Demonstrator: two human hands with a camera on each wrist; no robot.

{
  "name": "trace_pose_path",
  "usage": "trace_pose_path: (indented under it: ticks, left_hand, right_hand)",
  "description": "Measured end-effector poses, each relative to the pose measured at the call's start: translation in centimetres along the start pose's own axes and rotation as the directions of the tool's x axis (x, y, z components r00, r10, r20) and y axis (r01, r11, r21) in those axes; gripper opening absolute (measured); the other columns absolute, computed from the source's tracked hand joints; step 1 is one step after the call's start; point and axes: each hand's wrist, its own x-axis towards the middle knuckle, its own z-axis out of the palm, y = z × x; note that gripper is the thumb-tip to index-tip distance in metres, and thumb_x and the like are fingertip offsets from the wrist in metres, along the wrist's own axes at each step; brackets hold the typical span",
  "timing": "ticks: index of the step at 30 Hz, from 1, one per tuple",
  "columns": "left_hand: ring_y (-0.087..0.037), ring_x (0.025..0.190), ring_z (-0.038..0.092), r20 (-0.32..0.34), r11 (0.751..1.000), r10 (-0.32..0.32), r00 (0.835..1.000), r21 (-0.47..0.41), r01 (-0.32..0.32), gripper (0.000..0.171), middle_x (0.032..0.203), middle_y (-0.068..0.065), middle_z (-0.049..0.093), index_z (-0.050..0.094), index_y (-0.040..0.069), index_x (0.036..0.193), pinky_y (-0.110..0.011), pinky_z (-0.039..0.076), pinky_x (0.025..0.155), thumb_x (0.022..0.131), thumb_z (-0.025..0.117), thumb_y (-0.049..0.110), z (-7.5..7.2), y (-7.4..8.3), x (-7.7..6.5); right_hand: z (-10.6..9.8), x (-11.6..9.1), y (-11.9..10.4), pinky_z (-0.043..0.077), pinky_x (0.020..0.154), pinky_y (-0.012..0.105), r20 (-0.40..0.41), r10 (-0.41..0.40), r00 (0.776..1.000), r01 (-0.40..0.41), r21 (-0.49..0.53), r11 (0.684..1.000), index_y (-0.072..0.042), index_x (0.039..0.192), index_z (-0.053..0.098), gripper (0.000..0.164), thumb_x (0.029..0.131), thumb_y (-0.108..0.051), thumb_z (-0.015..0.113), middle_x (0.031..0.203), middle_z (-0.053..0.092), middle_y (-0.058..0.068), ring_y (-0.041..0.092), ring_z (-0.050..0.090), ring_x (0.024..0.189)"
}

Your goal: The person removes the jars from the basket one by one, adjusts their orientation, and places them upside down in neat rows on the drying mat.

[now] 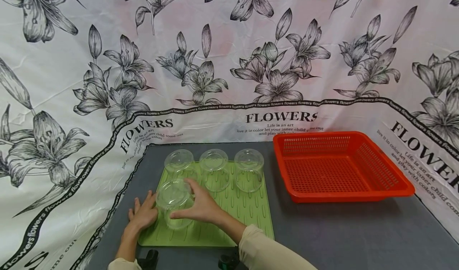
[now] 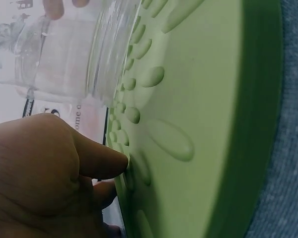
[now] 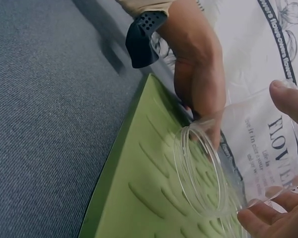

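A clear plastic jar [image 1: 174,203] stands mouth down at the front left of a green ridged mat [image 1: 244,222]. My right hand [image 1: 201,206] holds it, thumb on the near side and fingers on the far side. Its threaded rim [image 3: 201,171] is at the mat's surface in the right wrist view. My left hand [image 1: 144,213] rests at the mat's left edge, beside the jar. In the left wrist view the left thumb [image 2: 107,158] touches the mat's surface. Three similar jars [image 1: 214,170] stand in a row along the mat's far edge.
A red plastic basket [image 1: 355,196] with slotted walls sits to the right of the mat on the grey tabletop [image 1: 322,238]. Behind and along the sides hangs a white flower-printed cloth [image 1: 215,126].
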Motion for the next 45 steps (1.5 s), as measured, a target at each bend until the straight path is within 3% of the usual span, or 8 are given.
trace_pose_path:
  ticks: [7,14,21,24,31,45]
  left_hand:
    - [-0.056,0.147,-0.029,0.000,1.000,0.003,1.000,-0.010,-0.003,0.067,0.169,-0.026,-0.004,0.012,0.004,0.163,-0.075,-0.028,0.108,0.098,0.028,0.007,-0.1,0.1,-0.2]
    - [-0.057,0.147,-0.029,-0.013,1.000,0.014,1.000,-0.018,-0.014,0.060,0.168,-0.028,-0.002,0.015,0.006,0.163,-0.076,-0.027,0.108,0.110,0.030,0.028,0.2,-0.1,-0.4]
    - [-0.056,0.146,-0.031,0.013,1.000,0.008,1.000,-0.009,-0.008,0.066,0.169,-0.027,-0.005,0.010,0.005,0.163,-0.076,-0.027,0.108,0.100,0.029,0.008,0.2,-0.1,-0.4]
    - [-0.057,0.146,-0.030,0.013,1.000,0.012,1.000,-0.014,-0.012,0.069,0.168,-0.027,-0.005,0.010,0.004,0.163,-0.076,-0.027,0.108,0.098,0.031,0.006,0.1,-0.2,-0.4]
    - [-0.056,0.146,-0.031,0.013,1.000,0.003,1.000,0.000,-0.003,0.060,0.169,-0.026,-0.005,0.009,0.007,0.164,-0.076,-0.027,0.108,0.110,0.028,0.024,0.2,-0.1,-0.4]
    - [-0.052,0.146,-0.035,0.027,1.000,-0.009,1.000,0.000,0.009,0.069,0.169,-0.024,-0.008,0.005,0.010,0.164,-0.075,-0.028,0.109,0.110,0.015,0.050,0.1,-0.2,-0.2]
  right_hand:
    - [0.6,0.2,-0.2,0.051,0.105,0.038,0.011,0.002,1.000,-0.002,-0.008,1.000,-0.020,0.160,0.031,0.107,0.074,-0.043,0.091,0.154,0.050,0.009,0.030,0.054,0.137]
    - [0.9,0.4,0.2,0.050,0.107,0.041,0.018,0.014,1.000,-0.014,-0.007,1.000,-0.021,0.160,0.030,0.107,0.075,-0.043,0.090,0.156,0.048,0.009,0.032,0.051,0.140]
    - [1.0,0.5,0.3,0.050,0.108,0.042,0.027,0.017,0.999,-0.017,-0.011,1.000,-0.019,0.161,0.028,0.108,0.075,-0.044,0.089,0.159,0.044,0.010,0.033,0.050,0.141]
    - [1.1,0.5,0.3,0.050,0.109,0.042,0.026,0.019,0.999,-0.019,-0.006,1.000,-0.019,0.161,0.028,0.109,0.075,-0.044,0.090,0.158,0.044,0.010,0.033,0.050,0.141]
    - [1.2,0.5,0.3,0.049,0.109,0.042,0.027,0.015,1.000,-0.015,-0.003,1.000,-0.018,0.162,0.025,0.111,0.075,-0.043,0.090,0.159,0.043,0.011,0.034,0.049,0.141]
    - [0.8,0.5,0.4,0.047,0.112,0.048,0.055,0.011,0.998,-0.011,-0.004,1.000,-0.026,0.164,0.014,0.115,0.078,-0.046,0.087,0.166,0.033,0.012,0.034,0.044,0.146]
